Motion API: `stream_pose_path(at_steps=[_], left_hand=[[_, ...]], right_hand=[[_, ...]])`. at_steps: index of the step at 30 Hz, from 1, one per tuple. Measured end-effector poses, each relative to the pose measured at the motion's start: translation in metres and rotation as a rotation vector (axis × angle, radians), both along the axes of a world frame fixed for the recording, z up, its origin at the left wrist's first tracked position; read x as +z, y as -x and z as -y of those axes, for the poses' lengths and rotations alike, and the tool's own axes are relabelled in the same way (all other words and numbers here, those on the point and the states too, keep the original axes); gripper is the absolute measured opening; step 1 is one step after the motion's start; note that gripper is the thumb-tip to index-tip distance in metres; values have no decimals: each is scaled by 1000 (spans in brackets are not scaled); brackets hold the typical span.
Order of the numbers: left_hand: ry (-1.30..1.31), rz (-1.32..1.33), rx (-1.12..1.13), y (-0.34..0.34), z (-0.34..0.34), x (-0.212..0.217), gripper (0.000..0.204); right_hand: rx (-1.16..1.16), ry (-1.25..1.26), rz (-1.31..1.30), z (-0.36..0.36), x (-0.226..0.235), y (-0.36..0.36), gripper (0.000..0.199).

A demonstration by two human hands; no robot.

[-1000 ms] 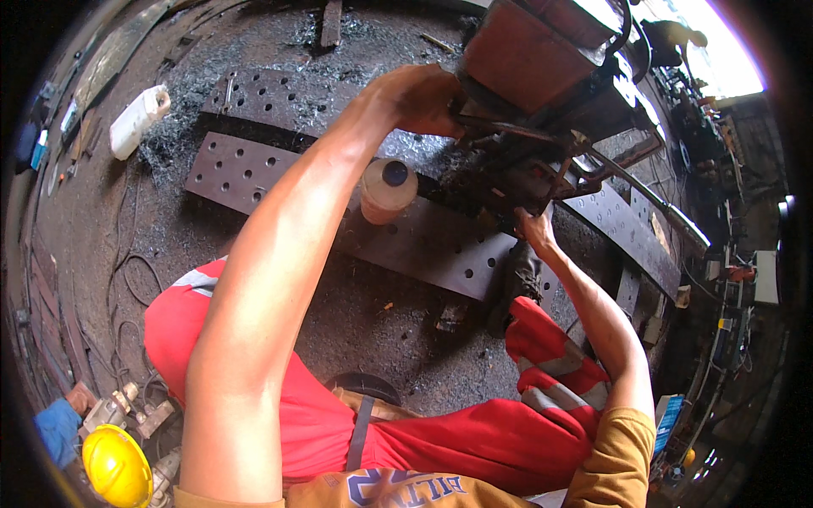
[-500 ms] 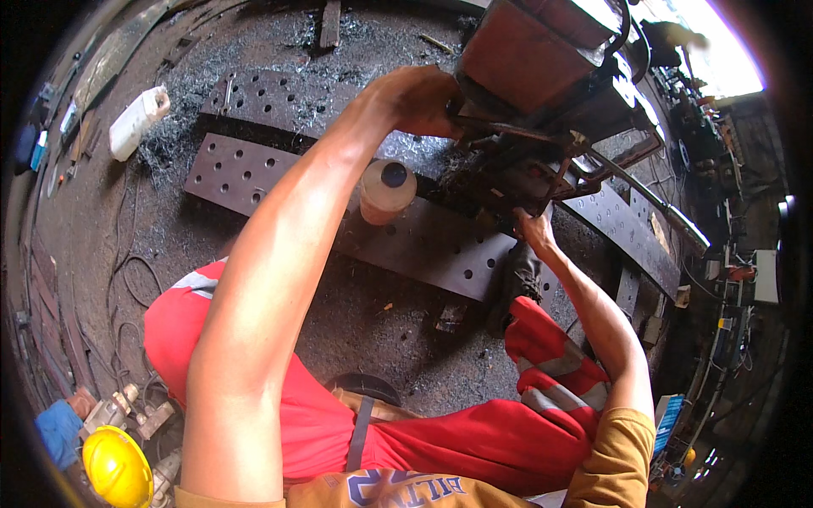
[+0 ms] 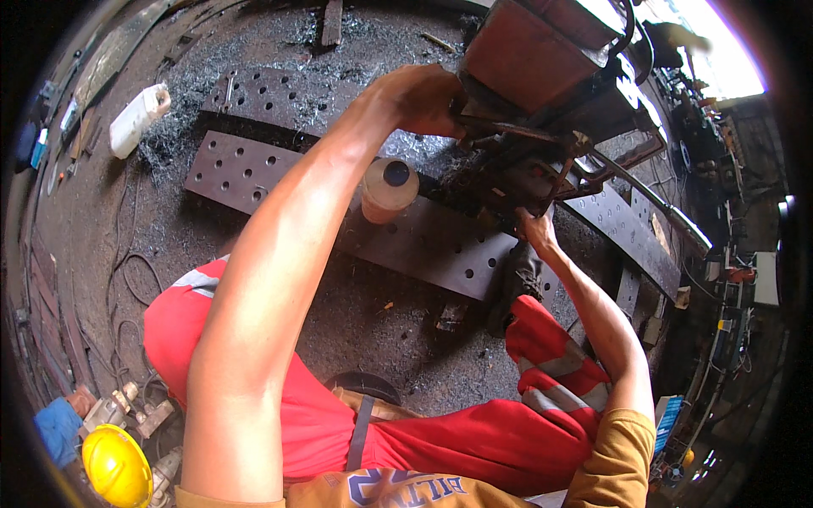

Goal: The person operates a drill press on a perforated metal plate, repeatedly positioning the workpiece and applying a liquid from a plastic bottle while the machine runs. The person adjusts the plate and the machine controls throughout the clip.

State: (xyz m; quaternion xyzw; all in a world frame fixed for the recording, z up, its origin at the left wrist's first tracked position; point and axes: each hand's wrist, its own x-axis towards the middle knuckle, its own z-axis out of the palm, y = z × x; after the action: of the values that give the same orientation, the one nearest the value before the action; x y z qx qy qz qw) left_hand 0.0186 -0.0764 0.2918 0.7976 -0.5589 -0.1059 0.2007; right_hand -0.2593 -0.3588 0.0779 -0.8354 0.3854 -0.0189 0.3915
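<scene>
A bulky drilling machine (image 3: 529,59) with a worn reddish housing stands over the holed steel plates at the upper right. At its left side my left hand (image 3: 428,103) is closed round the end of a dark feed lever (image 3: 508,129); the fingertips are partly hidden. Lower down, my right hand (image 3: 535,227) grips the dark lower part of the machine, its fingers partly in shadow. A translucent plastic bottle (image 3: 388,199) with a dark round opening stands on the near steel plate (image 3: 406,250), just right of my left forearm. Where the tool meets the work is too dark to see.
Metal shavings (image 3: 169,157) litter the ground and the far holed plate (image 3: 262,93). A white jerrycan (image 3: 140,121) lies at the left, near loose cables (image 3: 127,271). A yellow hard hat (image 3: 117,466) rests at lower left. Another holed plate (image 3: 622,237) extends to the right.
My left hand and the lever end have shifted very slightly to the right. My right hand stays at the lower part of the machine.
</scene>
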Motion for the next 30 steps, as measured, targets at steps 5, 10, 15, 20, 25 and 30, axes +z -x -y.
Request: stream_pose_path(at_steps=[5,10,15,20,25,30], left_hand=[[13,20,-14,-4,1,-4,42],[7,16,-12,-1,5,-2,42],[5,-2,-14,-2,1,-1,42],[17,12,-13,-3,2,-3,41],[9,-2,-16,-1,4,-4,41],[-3,3,-19,-3,1,-4,41]], right_hand=[[23,51,53,5,-9,1,23],[28,107,74,18,-24,9,23],[66,81,108,7,-13,4,19],[46,19,84,7,-11,3,17],[42,28,114,14,-15,8,16],[44,2,103,2,-3,2,17]])
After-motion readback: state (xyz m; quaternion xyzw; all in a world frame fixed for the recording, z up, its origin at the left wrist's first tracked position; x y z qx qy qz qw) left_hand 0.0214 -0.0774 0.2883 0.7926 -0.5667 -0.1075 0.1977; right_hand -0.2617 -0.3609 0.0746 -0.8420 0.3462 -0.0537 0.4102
